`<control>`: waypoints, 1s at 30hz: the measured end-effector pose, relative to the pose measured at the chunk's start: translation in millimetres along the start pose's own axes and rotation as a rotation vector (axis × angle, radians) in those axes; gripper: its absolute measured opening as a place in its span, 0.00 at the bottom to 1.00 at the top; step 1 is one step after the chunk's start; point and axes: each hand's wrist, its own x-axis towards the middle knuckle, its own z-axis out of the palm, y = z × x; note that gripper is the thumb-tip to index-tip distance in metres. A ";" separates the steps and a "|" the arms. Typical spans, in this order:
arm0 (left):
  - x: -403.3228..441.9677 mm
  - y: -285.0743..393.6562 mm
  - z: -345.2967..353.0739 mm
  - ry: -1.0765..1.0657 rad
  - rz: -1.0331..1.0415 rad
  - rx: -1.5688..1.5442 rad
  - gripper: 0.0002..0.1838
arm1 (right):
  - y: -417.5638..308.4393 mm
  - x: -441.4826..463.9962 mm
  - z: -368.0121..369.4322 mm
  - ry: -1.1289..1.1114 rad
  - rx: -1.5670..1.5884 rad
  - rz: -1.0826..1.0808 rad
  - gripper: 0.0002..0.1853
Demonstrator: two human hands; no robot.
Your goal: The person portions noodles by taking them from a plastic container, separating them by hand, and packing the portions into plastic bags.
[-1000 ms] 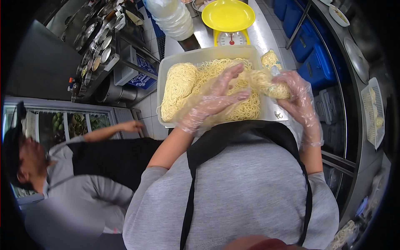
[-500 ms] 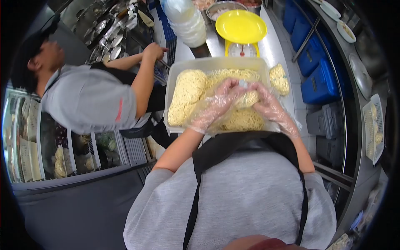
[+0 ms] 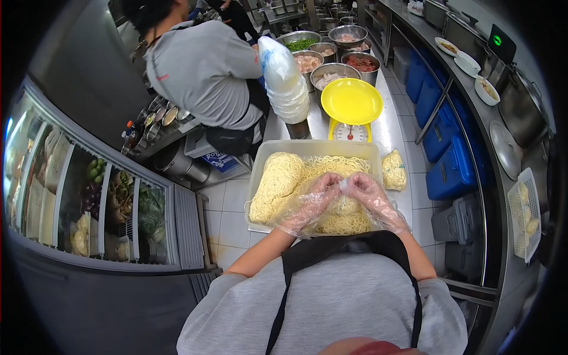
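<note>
My left hand and my right hand, both in clear plastic gloves, meet over a translucent tub. Their fingers are pinched together at the neck of a clear plastic bag of noodles, which hangs just below them. Gloves and fingers partly hide the bag. Loose yellow noodles fill the tub, heaped highest on its left side. To the right of the tub lies another bag of noodles. Beyond the tub stands a kitchen scale with a yellow pan.
A stack of plastic bags stands left of the scale. Metal bowls of meat and greens sit further back. A co-worker stands at the left, near a glass-fronted fridge. Blue bins line the right.
The view has tilted up, showing more bowls. My hands stay together at the bag's neck. The co-worker has moved further back and turned away.
</note>
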 end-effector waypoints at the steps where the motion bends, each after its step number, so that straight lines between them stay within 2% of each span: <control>1: -0.5 4.4 -0.3 -0.039 -0.019 -0.023 0.09 | 3.8 0.7 -1.2 -0.002 -0.001 -0.004 0.07; 4: -1.7 17.3 3.9 -0.071 -0.073 -0.060 0.11 | 17.6 3.4 -3.9 0.019 0.067 -0.087 0.07; 6: -1.6 19.3 2.8 -0.065 -0.111 -0.075 0.12 | 28.0 5.9 -4.9 0.055 -0.027 -0.161 0.08; 8: 3.8 17.7 -2.8 -0.123 -0.128 0.169 0.13 | 29.1 6.8 -4.9 0.065 -0.087 -0.168 0.08; 9: 8.4 11.4 -3.6 -0.129 -0.139 0.165 0.13 | 30.1 6.6 -4.9 0.076 -0.145 -0.172 0.08; 11: 12.2 -8.3 -2.1 -0.026 0.044 0.183 0.15 | 25.4 7.0 -5.6 0.077 -0.049 -0.163 0.08; 13: 11.7 10.8 0.3 -0.008 0.000 0.245 0.14 | 21.7 3.7 -2.6 0.091 0.057 -0.142 0.08; 15: 10.9 17.8 3.6 0.010 -0.010 0.313 0.13 | 13.0 4.5 -0.2 0.121 0.013 -0.215 0.08; 17: 10.3 16.6 4.3 0.017 0.149 0.457 0.11 | 14.7 4.4 -2.9 0.121 0.020 -0.173 0.07; 21: 5.2 21.5 -0.4 -0.023 0.183 0.370 0.10 | 21.4 7.4 -6.6 0.102 0.012 -0.153 0.07; 23: -0.8 39.2 -4.3 -0.094 -0.086 0.001 0.11 | 20.4 5.4 -5.7 0.093 0.007 -0.167 0.07; 24: -0.5 35.6 -7.7 -0.093 -0.090 -0.001 0.11 | 18.2 5.0 -4.1 0.108 0.025 -0.172 0.07; 26: 7.2 21.5 -17.1 -0.139 -0.175 -0.450 0.11 | 19.3 6.4 -5.4 0.123 0.044 -0.172 0.07; 27: 12.5 14.5 -22.5 -0.138 -0.179 -0.453 0.11 | 22.1 8.4 -10.3 0.096 0.019 -0.158 0.06; 29: 19.3 3.4 -30.4 0.018 -0.346 -0.997 0.11 | 23.8 9.9 -13.4 0.067 -0.005 -0.139 0.06; 30: 15.9 7.3 -26.2 0.022 -0.350 -0.999 0.11 | 22.4 9.3 -13.2 0.072 0.033 -0.150 0.05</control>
